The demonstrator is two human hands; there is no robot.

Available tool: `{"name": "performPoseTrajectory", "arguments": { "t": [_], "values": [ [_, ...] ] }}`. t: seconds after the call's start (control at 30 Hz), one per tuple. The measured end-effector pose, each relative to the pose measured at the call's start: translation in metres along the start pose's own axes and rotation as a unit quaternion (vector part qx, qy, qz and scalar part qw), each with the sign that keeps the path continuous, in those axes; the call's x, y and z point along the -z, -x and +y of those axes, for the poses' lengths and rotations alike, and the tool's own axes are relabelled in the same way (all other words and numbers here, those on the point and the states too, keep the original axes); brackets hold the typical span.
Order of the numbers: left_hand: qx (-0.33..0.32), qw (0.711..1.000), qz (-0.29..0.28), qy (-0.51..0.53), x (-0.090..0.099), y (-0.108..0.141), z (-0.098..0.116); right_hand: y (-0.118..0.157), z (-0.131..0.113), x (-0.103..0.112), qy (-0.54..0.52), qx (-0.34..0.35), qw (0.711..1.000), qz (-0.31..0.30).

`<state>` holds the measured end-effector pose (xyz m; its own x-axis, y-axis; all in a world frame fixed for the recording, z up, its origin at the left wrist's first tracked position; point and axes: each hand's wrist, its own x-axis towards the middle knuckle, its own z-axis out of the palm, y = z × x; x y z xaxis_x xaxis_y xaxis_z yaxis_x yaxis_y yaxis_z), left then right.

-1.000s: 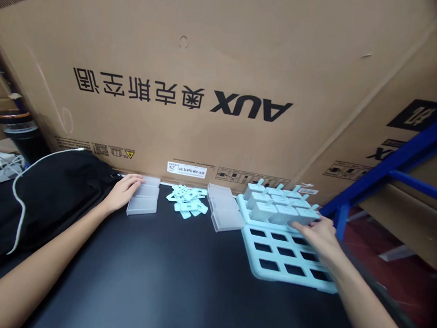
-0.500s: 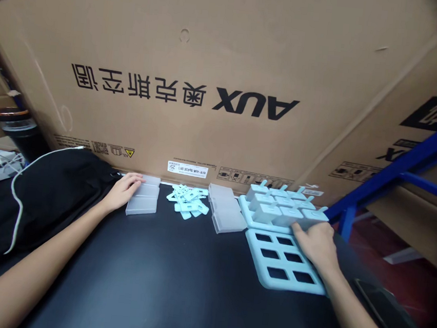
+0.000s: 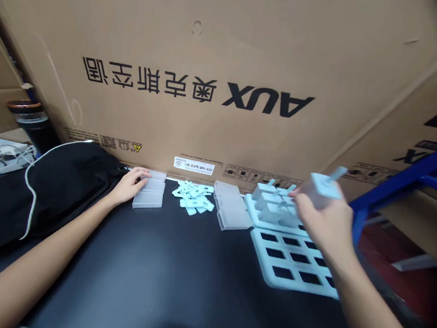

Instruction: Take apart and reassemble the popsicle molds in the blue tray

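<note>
My right hand (image 3: 328, 223) is closed around an ice pop mold (image 3: 322, 187) with a frosted body and a light-blue top whose stick points up. It is lifted above a light-blue rack (image 3: 254, 216), where several similar molds (image 3: 271, 210) stand upright. In front of that rack lies a second blue frame (image 3: 269, 276) with rectangular openings, partly hidden by my right wrist. My left hand (image 3: 128, 186) rests with fingers loosely spread on a row of frosted molds (image 3: 149, 198). Between the hands are a pile of flat blue sticks (image 3: 195, 198) and more frosted molds (image 3: 233, 209).
A large cardboard box (image 3: 206, 132) stands along the back of the black table (image 3: 161, 272). On the left lie a black cloth bag (image 3: 69, 186) with a white cable (image 3: 29, 182) and a dark cylindrical container (image 3: 36, 128). A blue metal frame (image 3: 405, 184) rises at the right.
My right hand has lifted one mold up out of the rack, leaving a gap at its right. My left hand stays at the left molds. The view has shifted slightly.
</note>
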<state>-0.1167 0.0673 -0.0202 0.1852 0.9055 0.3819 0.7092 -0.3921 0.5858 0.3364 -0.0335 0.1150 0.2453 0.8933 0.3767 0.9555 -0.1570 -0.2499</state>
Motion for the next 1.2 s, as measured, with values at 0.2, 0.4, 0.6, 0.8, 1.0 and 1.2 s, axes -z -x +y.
{"name": "performPoseTrajectory", "arguments": {
  "t": [0.2,0.4,0.6,0.8,1.0,1.2],
  "values": [
    [-0.012,1.0,0.001,-0.002,0.0,0.001,0.001,-0.018,-0.099,-0.027,0.018,0.201,0.963,-0.177],
    [-0.021,1.0,0.004,-0.003,0.0,0.0,0.0,-0.032,-0.15,-0.058,0.14,0.258,0.913,-0.283],
    [-0.018,1.0,0.002,0.003,-0.001,0.0,-0.001,-0.039,-0.165,-0.058,0.175,0.26,0.901,-0.3],
    [-0.012,1.0,0.003,0.005,0.0,0.0,0.001,-0.041,-0.168,-0.068,0.162,0.261,0.914,-0.265],
    [-0.01,1.0,0.003,0.01,0.0,0.0,-0.001,-0.036,-0.162,-0.072,0.126,0.265,0.923,-0.249],
    [-0.022,1.0,0.003,0.012,0.0,-0.001,-0.002,-0.04,-0.179,-0.095,0.035,0.386,0.878,-0.28]
  ]
}}
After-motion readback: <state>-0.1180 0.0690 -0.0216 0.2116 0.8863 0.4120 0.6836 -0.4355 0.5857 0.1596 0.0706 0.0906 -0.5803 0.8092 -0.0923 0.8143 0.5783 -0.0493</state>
